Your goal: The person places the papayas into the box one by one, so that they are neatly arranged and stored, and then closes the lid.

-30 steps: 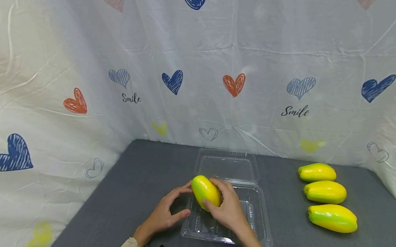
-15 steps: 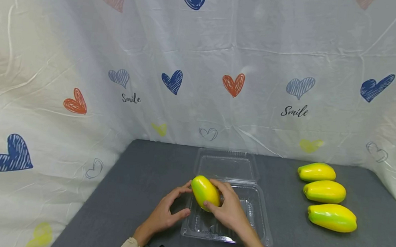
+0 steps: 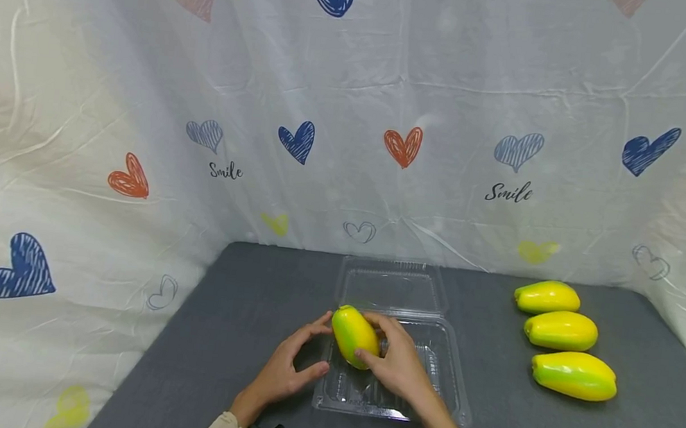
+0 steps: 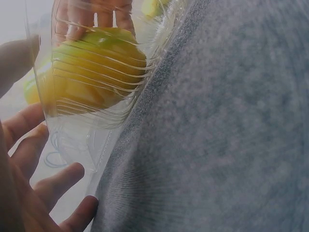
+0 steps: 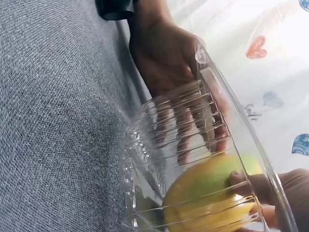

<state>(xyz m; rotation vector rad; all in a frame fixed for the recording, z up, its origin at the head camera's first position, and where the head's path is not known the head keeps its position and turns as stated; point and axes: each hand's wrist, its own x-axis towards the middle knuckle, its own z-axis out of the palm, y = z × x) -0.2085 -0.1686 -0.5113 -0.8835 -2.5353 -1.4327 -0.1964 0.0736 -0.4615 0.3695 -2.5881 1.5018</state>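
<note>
In the head view my right hand (image 3: 399, 363) grips a yellow-green papaya (image 3: 355, 337), thumb on its near side and fingers over the far side. The fruit lies tilted at the left part of a clear plastic clamshell box (image 3: 360, 409). Beside the box's left wall, my left hand (image 3: 283, 368) has its fingers spread and relaxed, holding nothing. Through the ribbed wall the papaya (image 4: 91, 72) shows in the left wrist view. Right wrist view: the papaya (image 5: 207, 188) sits behind the clear side; whether it touches the bottom I cannot tell.
The box's lid (image 3: 394, 289) lies folded back behind its base. To the right, three more papayas rest in a column: far (image 3: 547, 297), middle (image 3: 561, 330) and near (image 3: 574, 376). A white curtain (image 3: 343, 88) printed with hearts hangs behind the grey tabletop (image 3: 273, 283).
My right hand has tipped the papaya slightly and brought it a little lower, so more of its far end shows. The left hand keeps its place.
</note>
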